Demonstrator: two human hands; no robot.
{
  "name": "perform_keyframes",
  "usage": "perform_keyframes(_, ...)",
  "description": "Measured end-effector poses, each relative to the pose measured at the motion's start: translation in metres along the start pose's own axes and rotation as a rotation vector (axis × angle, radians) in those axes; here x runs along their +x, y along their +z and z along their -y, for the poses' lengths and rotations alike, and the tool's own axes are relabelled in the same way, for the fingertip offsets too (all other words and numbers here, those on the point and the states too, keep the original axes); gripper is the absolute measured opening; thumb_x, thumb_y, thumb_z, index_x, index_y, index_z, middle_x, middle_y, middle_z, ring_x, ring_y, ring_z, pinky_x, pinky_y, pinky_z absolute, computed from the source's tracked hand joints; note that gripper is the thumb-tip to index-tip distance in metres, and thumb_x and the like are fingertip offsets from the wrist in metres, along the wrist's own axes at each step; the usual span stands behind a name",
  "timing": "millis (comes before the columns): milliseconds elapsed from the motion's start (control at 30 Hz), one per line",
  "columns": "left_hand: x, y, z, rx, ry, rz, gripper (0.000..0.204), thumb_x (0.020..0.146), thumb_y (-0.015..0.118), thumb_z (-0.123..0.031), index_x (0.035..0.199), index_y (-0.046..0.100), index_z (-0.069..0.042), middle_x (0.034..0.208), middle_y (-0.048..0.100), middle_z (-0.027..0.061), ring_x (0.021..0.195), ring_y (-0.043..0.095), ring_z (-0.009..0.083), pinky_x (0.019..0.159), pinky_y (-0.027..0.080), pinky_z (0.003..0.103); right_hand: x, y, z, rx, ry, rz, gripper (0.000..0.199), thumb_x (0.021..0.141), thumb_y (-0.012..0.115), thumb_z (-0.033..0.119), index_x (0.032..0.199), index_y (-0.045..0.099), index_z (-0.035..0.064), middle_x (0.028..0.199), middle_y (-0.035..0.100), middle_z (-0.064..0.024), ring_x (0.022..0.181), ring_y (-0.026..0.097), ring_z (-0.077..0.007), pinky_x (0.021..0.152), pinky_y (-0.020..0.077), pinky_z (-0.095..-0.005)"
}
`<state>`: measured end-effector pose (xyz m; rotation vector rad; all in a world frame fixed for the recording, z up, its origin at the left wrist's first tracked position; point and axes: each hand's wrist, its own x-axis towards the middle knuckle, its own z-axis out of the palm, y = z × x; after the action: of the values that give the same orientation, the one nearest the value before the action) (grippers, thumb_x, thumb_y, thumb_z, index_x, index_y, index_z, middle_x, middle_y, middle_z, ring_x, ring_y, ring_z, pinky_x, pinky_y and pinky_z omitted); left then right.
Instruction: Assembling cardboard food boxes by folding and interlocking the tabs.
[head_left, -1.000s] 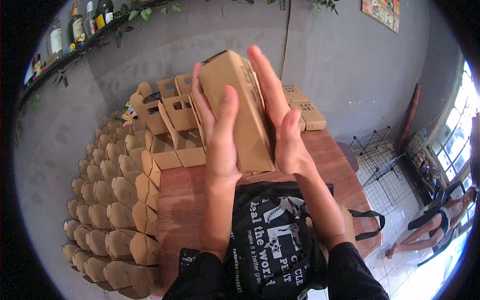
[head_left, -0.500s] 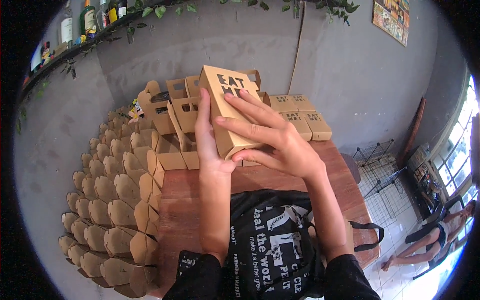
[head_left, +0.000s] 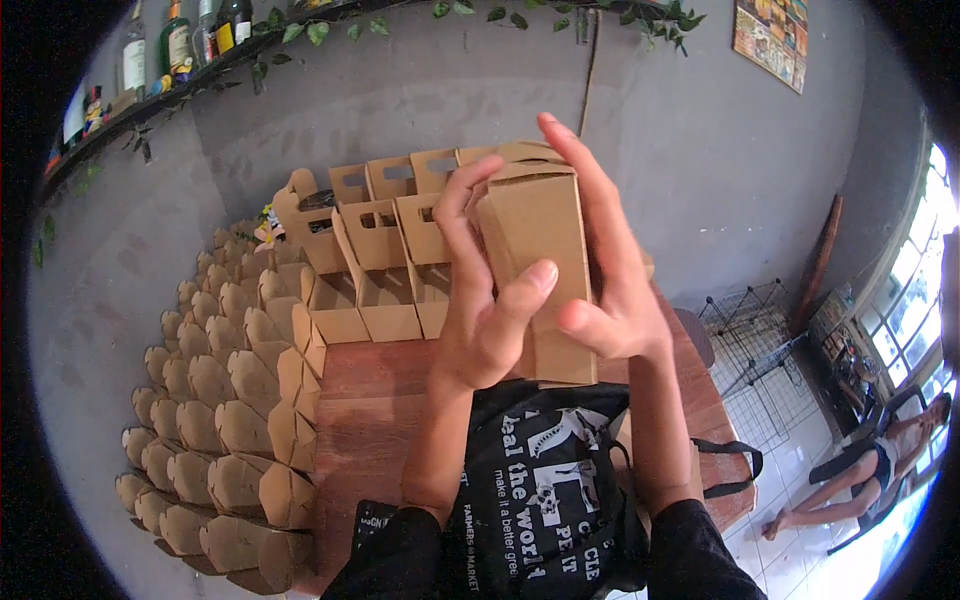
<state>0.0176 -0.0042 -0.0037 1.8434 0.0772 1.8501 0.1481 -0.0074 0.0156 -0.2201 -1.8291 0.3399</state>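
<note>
Above the wooden bench (head_left: 370,400), a brown cardboard box (head_left: 535,250) is held upright by both hands, having been turned from its earlier tilt. The left hand (head_left: 485,310) and right hand (head_left: 610,290) have their fingers wrapped around it. At 10 o'clock, open cartons (head_left: 370,270) stand empty.

I see the box (head_left: 535,265) held upright above the table (head_left: 370,400), my left hand (head_left: 485,315) at its nine o'clock, my right hand (head_left: 610,290) at its three. Open cartons (head_left: 375,265) stand behind at eleven o'clock. Stacked folded boxes (head_left: 215,400) run along nine o'clock. The bag (head_left: 545,500) lies at six.
</note>
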Motion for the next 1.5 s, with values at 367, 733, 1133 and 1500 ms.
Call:
perform_keyframes(367,-0.003,-0.009,0.018,-0.039,-0.187,-0.138,0.065,0.093,0.045,-0.048,0.137,0.029,-0.003,0.131,0.039,0.0101,0.117,0.042,0.0225,0.100,0.033,0.036,-0.006,0.001,-0.002,-0.422,-0.056,0.169,0.100,0.075,0.057,0.063,0.147,0.012,0.0101,0.147,0.001,-0.0335,0.135,0.001,-0.0528,0.106,0.0127,-0.0601)
perform_keyframes(733,0.009,-0.019,0.005,-0.404,-0.320,-0.615,0.057,0.094,0.040,-0.052,0.129,0.042,-0.008,0.123,0.049,0.0074,0.111,0.050,0.0187,0.093,0.042,0.033,-0.008,-0.004,0.012,-0.371,0.056,0.182,0.078,0.063,0.074,0.038,0.128,0.049,0.0041,0.133,0.045,-0.0181,0.127,0.038,-0.0388,0.103,0.0345,-0.0455)
perform_keyframes(1133,0.007,-0.029,-0.006,-0.199,-0.290,-0.192,0.064,0.094,0.048,-0.034,0.143,0.010,-0.018,0.139,0.030,0.0253,0.120,0.046,0.0357,0.096,0.038,0.048,-0.026,-0.068,0.022,-1.113,0.407,-0.242,0.059,0.061,0.067,0.039,0.111,0.060,0.0073,0.111,0.055,-0.0194,0.098,0.055,-0.0350,0.084,0.0475,-0.0427)
perform_keyframes(1500,0.006,-0.028,-0.008,-0.151,-0.336,-0.119,0.066,0.093,0.051,-0.030,0.143,0.010,-0.014,0.138,0.032,0.0240,0.118,0.048,0.0337,0.095,0.040,0.045,-0.056,-0.076,-0.083,-1.115,0.750,-0.198,0.062,0.063,0.070,0.042,0.114,0.060,0.0088,0.112,0.055,-0.0192,0.100,0.054,-0.0361,0.088,0.0454,-0.0422)
